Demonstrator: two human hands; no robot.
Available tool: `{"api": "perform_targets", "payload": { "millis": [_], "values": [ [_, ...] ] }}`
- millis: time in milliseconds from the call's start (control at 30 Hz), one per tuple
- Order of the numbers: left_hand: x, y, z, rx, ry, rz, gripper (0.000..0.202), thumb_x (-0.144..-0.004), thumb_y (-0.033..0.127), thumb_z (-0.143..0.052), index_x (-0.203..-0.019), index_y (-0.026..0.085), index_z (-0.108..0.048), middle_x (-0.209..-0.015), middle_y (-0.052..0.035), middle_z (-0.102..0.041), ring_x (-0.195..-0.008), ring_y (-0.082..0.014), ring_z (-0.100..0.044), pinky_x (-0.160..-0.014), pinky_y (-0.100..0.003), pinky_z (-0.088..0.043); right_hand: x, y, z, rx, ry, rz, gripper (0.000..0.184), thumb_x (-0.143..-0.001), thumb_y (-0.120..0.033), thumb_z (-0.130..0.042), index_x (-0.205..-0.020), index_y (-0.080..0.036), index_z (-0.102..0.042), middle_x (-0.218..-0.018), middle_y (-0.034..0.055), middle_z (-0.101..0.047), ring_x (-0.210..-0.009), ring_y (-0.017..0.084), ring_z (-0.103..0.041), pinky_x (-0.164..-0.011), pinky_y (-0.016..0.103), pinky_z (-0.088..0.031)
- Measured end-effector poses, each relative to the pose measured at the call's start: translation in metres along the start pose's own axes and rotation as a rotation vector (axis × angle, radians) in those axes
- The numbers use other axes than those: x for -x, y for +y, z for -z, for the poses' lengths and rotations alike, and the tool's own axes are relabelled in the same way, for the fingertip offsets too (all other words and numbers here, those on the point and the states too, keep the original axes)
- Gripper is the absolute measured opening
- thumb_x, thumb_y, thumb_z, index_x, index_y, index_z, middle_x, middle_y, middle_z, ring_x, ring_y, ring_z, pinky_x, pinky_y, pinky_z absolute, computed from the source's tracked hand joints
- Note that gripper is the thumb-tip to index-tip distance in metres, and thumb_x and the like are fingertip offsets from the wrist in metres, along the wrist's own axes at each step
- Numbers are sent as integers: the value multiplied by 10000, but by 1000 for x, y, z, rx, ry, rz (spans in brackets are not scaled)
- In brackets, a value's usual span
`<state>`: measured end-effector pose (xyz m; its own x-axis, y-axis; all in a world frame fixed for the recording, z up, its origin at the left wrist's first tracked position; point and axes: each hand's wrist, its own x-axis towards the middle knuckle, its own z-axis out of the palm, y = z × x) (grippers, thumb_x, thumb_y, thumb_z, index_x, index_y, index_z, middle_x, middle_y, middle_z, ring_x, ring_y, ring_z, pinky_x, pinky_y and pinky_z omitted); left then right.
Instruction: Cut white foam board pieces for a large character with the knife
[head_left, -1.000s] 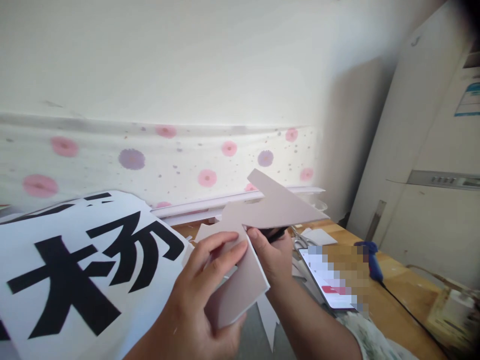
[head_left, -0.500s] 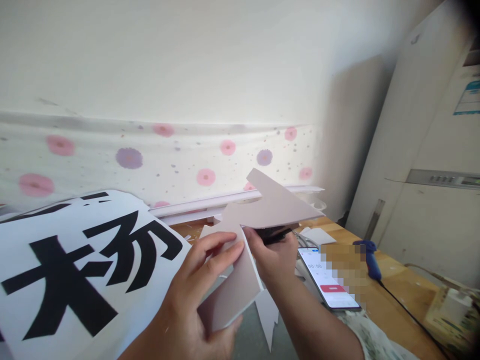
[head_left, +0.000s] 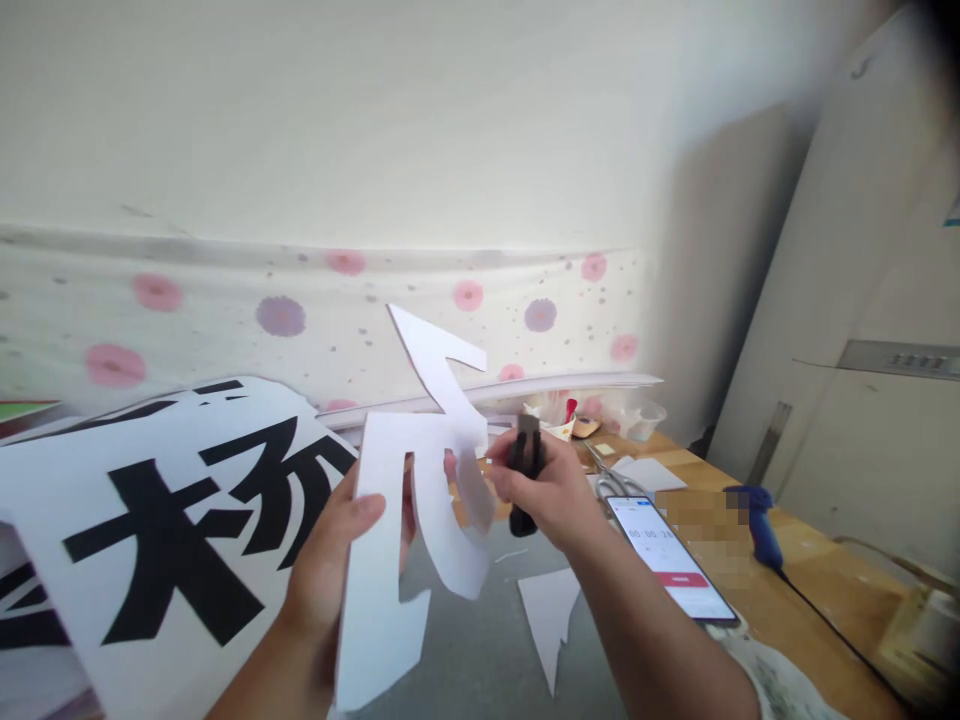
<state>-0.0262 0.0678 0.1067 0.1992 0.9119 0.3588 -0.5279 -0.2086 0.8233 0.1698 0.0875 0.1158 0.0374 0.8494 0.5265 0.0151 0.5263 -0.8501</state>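
My left hand (head_left: pixel 322 570) is closed around the left side of a white foam board cutout (head_left: pixel 375 580), thumb on its front face. The cutout stands upright, shaped like part of a written character, with a slanted arm at the top and a curved leg on the right. Beside its right edge, my right hand (head_left: pixel 562 490) grips a black utility knife (head_left: pixel 527 450) held nearly vertical; I cannot make out its blade. The right fingertips are close to the board's edge. Below lies a pointed white offcut (head_left: pixel 547 615) on a grey-green cutting mat (head_left: pixel 480 660).
On the left lie paper sheets (head_left: pixel 172 560) printed with large black characters. To the right are scissors (head_left: pixel 606 480), a phone (head_left: pixel 679 565) showing a timer and a blue corded glue gun (head_left: pixel 763 530). A clear plastic cup (head_left: pixel 646 415) stands near the wall.
The cutout has been turned over and raised upright, its face now towards me. My right hand has come out from beneath it, with the knife now upright.
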Motion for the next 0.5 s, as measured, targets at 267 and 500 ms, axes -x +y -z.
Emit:
{"api": "perform_targets", "payload": {
  "millis": [267, 500],
  "values": [
    [-14, 12, 13, 321, -146, 99, 616, -796, 353, -622, -1390, 228, -519, -1148, -124, -733, -1140, -371, -663, -973, -538, -531, 1, 4, 28, 151, 75, -113, 251, -662, -340, -748, -863, -195, -712, -779, 20, -699, -582, 134, -529, -562, 285, -435],
    [-7, 3, 12, 99, -116, 99, 594, -829, 501, -496, -1355, 233, -561, -1114, -136, -743, -1114, -384, -668, -897, -554, -544, 20, 19, 24, 4, 223, -88, 370, -677, -452, -805, -913, -182, -711, -814, 54, -733, -587, 143, -552, -546, 281, -442]
  ]
}}
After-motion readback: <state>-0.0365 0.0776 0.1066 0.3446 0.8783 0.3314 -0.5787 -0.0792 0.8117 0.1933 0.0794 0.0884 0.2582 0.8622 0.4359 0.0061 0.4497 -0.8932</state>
